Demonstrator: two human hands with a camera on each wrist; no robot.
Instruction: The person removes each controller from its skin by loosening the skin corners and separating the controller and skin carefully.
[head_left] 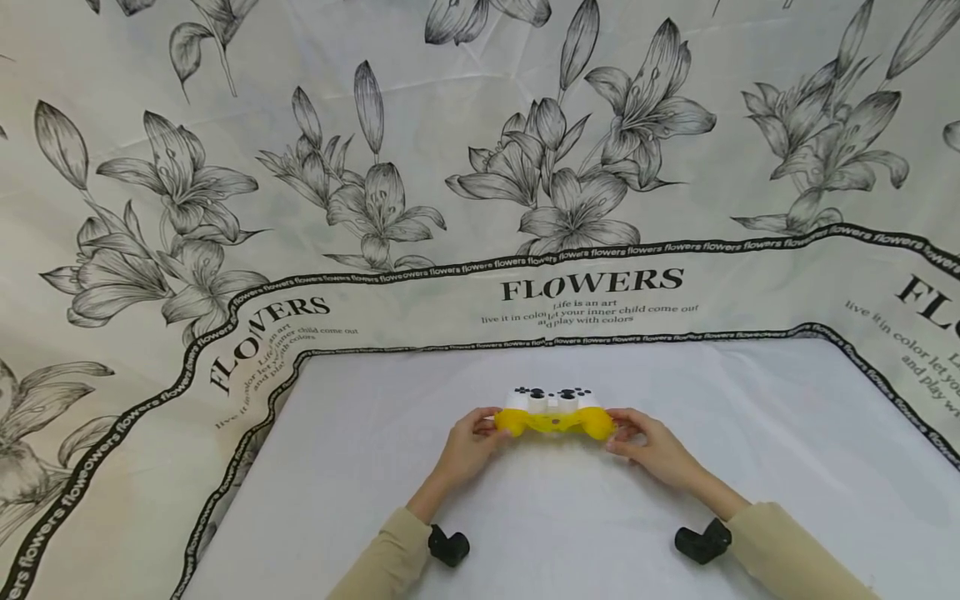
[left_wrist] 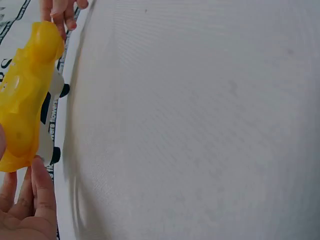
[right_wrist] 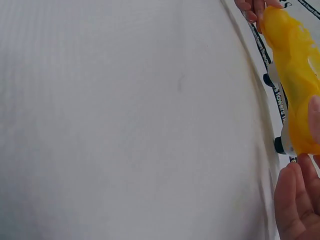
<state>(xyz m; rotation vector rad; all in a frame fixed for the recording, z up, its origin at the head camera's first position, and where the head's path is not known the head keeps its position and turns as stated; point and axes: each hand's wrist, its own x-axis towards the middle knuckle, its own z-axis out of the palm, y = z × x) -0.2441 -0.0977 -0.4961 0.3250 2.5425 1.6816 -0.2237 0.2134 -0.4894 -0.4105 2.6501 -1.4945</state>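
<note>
A white game controller (head_left: 522,400) with dark thumbsticks and buttons is held up between both hands over the white table. A yellow, soft-looking cover (head_left: 555,422) wraps its grips and the side facing me, while the white face with the sticks shows above it. At the left grip, my left hand (head_left: 470,448) pinches the covered end between thumb and fingers. My right hand (head_left: 660,450) does the same at the right grip. Seen from the left wrist, the yellow cover (left_wrist: 25,95) hides most of the controller; in the right wrist view the cover (right_wrist: 295,75) does too.
A white cloth (head_left: 360,467) covers the table under the hands. Behind it hangs a fabric backdrop (head_left: 420,308) printed with flowers and lettering. Black wrist-worn devices (head_left: 449,546) sit at both sleeve cuffs.
</note>
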